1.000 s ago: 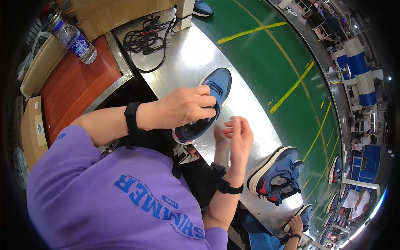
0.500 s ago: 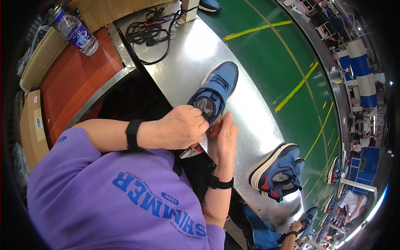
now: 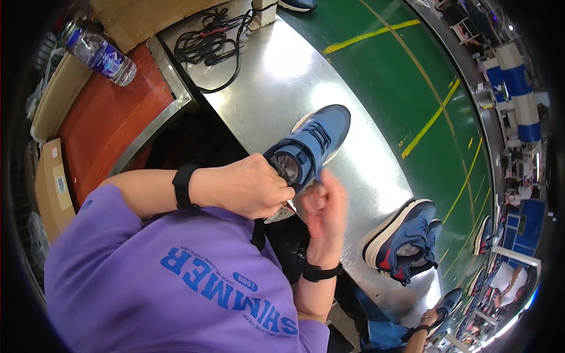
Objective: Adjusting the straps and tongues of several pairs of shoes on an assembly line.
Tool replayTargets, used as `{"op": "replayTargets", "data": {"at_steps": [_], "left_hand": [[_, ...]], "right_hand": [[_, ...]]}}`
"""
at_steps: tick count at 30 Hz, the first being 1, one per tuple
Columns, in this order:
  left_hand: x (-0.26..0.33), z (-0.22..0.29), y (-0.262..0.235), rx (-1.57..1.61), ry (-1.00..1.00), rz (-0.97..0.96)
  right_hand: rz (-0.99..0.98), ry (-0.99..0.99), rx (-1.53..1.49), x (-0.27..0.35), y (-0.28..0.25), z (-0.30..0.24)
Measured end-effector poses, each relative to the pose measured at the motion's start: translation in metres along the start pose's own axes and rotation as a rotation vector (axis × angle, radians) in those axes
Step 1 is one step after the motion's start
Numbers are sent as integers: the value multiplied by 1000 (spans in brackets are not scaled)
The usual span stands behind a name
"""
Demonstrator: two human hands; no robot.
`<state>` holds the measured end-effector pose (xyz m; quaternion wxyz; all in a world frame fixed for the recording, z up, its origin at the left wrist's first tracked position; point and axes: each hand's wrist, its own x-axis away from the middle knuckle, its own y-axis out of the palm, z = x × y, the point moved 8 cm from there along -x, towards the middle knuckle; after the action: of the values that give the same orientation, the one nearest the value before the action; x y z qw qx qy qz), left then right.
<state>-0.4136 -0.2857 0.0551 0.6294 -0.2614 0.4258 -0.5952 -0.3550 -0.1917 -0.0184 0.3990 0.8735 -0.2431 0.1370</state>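
A blue sneaker (image 3: 321, 138) with a strap and dark laces lies on the metal bench, toe pointing away from me. Clear crumpled plastic (image 3: 288, 166) shows inside its opening. My left hand (image 3: 256, 187) is closed at the heel, fingers curled round its rear edge. Beside the heel's right side is my right hand (image 3: 325, 206), palm partly turned up. Its fingers are partly curled and blurred, and one fingertip is close to the shoe's side; whether it touches or holds anything is unclear. Further right, a pair of blue sneakers (image 3: 400, 238) with red patches stands on the bench.
Black cable (image 3: 215, 47) lies coiled on the metal bench (image 3: 259, 112). A water bottle (image 3: 106, 59) lies on the reddish-brown board (image 3: 118, 112), near a cardboard box (image 3: 54, 182). Beyond the bench runs a green surface (image 3: 376, 70) with yellow lines. Another person's hand (image 3: 429, 317) holds a shoe lower right.
My right hand has drawn slightly away from the heel, its fingers now blurred. My left hand stays at the heel. The sneaker sits a little lower and further right in view.
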Motion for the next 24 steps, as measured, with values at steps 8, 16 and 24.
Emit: {"op": "replayTargets", "data": {"at_steps": [8, 16, 24], "left_hand": [[6, -13, -14, 33, -77, 161], [11, -21, -24, 95, -95, 229], [13, -22, -26, 117, -94, 241]], "right_hand": [[48, -2, -72, -3, 27, -28], [95, 32, -109, -11, 19, -6], [107, 72, -17, -14, 17, 21]]}}
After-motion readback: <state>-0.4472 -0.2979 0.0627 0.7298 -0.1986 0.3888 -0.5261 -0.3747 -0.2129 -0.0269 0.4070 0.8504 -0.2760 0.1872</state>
